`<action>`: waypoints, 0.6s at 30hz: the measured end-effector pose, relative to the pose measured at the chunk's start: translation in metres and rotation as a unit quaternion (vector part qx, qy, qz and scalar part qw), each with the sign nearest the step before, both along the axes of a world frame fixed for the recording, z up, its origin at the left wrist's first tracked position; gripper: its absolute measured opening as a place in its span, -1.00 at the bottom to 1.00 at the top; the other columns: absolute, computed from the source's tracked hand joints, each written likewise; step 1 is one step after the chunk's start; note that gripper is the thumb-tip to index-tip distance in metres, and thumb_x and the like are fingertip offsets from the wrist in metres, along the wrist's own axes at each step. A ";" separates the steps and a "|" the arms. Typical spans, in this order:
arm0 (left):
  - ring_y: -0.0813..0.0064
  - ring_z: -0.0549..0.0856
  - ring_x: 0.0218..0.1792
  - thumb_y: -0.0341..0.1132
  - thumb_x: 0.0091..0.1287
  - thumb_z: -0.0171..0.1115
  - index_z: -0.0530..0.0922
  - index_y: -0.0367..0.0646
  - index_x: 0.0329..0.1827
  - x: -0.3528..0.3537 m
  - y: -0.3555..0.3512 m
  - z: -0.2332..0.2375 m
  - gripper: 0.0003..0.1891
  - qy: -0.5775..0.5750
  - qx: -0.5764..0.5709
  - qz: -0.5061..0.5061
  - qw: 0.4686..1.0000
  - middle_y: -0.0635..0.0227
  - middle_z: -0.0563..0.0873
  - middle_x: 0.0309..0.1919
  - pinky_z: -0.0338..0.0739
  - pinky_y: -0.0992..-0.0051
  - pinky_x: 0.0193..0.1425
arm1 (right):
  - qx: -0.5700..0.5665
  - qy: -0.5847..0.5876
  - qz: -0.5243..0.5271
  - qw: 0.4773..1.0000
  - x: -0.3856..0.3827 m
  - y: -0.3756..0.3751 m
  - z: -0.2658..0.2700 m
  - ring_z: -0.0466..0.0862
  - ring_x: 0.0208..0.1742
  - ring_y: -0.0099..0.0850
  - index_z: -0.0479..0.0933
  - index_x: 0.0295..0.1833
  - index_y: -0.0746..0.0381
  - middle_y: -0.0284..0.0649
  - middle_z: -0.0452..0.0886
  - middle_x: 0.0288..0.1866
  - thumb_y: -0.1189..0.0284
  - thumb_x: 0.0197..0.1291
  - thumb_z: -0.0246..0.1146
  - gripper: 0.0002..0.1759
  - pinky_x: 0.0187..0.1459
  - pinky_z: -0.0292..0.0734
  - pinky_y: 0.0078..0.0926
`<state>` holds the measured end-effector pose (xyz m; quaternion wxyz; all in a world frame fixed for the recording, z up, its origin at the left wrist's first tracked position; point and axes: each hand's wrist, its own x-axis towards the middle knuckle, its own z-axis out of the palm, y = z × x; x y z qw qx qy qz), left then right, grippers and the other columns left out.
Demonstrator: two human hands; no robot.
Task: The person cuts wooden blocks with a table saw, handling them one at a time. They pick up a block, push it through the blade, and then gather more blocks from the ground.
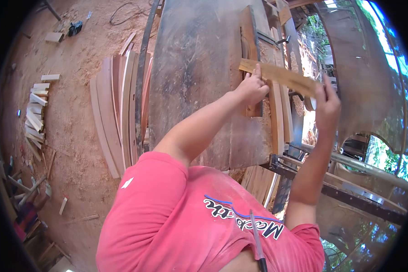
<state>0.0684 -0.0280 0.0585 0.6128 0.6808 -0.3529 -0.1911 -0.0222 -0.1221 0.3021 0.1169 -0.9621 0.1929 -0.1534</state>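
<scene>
A short, slightly curved piece of wood (281, 76) is held at a slant over the right side of the worn wooden table (190, 68). My left hand (253, 87) grips it near its left end, index finger laid against the wood. Around its right end are the fingers of my right hand (327, 102), slightly blurred. Beneath the piece, a brown board (249, 41) with a dark slot lies lengthwise on the table. Whether the held piece touches this board cannot be seen.
Long curved planks (109, 113) lean along the table's left side. Short wood offcuts (35, 111) lie in a row on the dusty ground. Metal rails (362, 195) run at the lower right. Part of another person (27, 217) shows at the lower left.
</scene>
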 end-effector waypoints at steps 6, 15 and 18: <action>-0.16 0.01 0.60 -0.15 0.40 -0.05 0.67 -0.41 -0.20 -0.052 0.026 -0.033 -0.55 0.046 -0.012 -0.061 0.997 -0.26 -0.19 0.60 -0.22 -0.09 0.64 | 0.205 0.073 -0.113 0.970 -0.141 0.047 -0.060 0.65 0.03 -0.35 0.26 0.48 0.41 0.09 0.57 0.23 0.45 0.15 0.37 -0.21 0.02 0.59 -0.38; -0.23 0.12 0.54 -0.08 0.54 -0.07 0.66 -0.50 -0.34 -0.140 0.065 -0.056 -0.42 -0.072 0.095 -0.060 0.991 -0.38 0.00 0.55 -0.10 0.00 0.64 | 0.225 0.142 -0.150 0.952 -0.260 0.089 -0.200 0.63 0.14 0.10 0.45 0.25 0.34 0.18 0.63 0.11 0.33 0.04 0.41 -0.36 0.17 0.51 -0.05; -0.25 0.20 0.52 -0.09 0.52 -0.01 0.66 -0.52 -0.31 -0.167 0.072 -0.049 -0.45 -0.128 0.109 -0.018 0.986 -0.46 0.13 0.48 -0.01 0.00 0.62 | 0.237 0.170 -0.171 0.941 -0.275 0.095 -0.202 0.64 0.10 0.08 0.49 0.16 0.32 0.15 0.65 0.05 0.30 0.03 0.44 -0.41 0.13 0.53 -0.07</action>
